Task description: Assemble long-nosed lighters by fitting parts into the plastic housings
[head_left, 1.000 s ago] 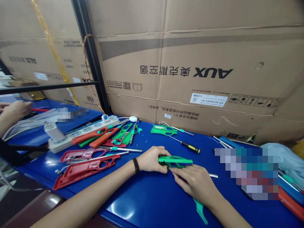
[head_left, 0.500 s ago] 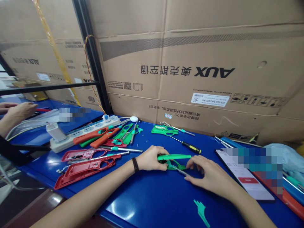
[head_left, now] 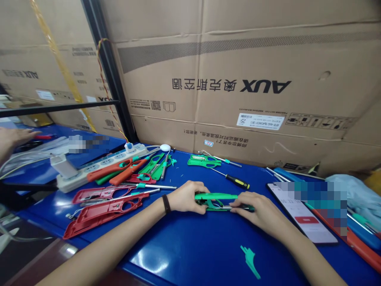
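Observation:
My left hand (head_left: 188, 197) is wrapped round the rear end of a green lighter casing (head_left: 218, 196), whose two halves stand partly apart. At the front of the casing, my right hand (head_left: 257, 208) pinches a thin metal lighter tube (head_left: 226, 207) between thumb and fingers. A wire shows inside the casing, though the left fingers hide much of it. Nearer to me on the table lies a loose teal-green plastic piece (head_left: 251, 262). Beyond my hands is a black-and-yellow screwdriver (head_left: 237, 181), beside another opened green lighter half (head_left: 204, 161) with its parts.
Red lighter halves (head_left: 105, 214), orange lighters (head_left: 110, 170) and a white power strip (head_left: 108, 161) lie left on the blue table (head_left: 184, 254). A phone (head_left: 306, 220) and more lighters are on the right. Cardboard (head_left: 238, 47) stands behind. Another person's hand (head_left: 14, 139) is far left.
My right hand has closed on the metal tube, which now lies in line with the casing instead of angling toward me. The view has shifted slightly.

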The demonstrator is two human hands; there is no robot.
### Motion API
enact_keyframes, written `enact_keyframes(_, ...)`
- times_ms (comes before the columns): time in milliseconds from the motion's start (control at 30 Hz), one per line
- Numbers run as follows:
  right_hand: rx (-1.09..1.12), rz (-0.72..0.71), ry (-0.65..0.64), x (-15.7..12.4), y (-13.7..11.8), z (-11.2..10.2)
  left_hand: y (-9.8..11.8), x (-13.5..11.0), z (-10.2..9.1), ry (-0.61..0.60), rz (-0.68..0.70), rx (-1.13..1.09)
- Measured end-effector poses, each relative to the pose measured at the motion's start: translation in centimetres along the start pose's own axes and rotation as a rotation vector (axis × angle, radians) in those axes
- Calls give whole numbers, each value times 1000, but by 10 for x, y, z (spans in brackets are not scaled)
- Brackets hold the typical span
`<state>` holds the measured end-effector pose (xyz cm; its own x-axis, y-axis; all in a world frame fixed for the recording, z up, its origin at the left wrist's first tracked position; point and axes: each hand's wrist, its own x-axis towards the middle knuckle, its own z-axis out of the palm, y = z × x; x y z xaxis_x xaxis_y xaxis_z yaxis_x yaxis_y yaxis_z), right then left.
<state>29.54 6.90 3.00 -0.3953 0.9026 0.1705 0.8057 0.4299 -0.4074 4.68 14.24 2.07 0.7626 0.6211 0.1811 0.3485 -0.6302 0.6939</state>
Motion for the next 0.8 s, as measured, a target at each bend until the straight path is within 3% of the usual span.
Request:
enact_keyframes(267, 81, -25, -21, -2, 8, -3, 2, -1, -1, -1, -17, -35)
enact_keyframes(800, 165, 17, -44, -3, -2, 0, -2, -3, 1, 13, -24, -38)
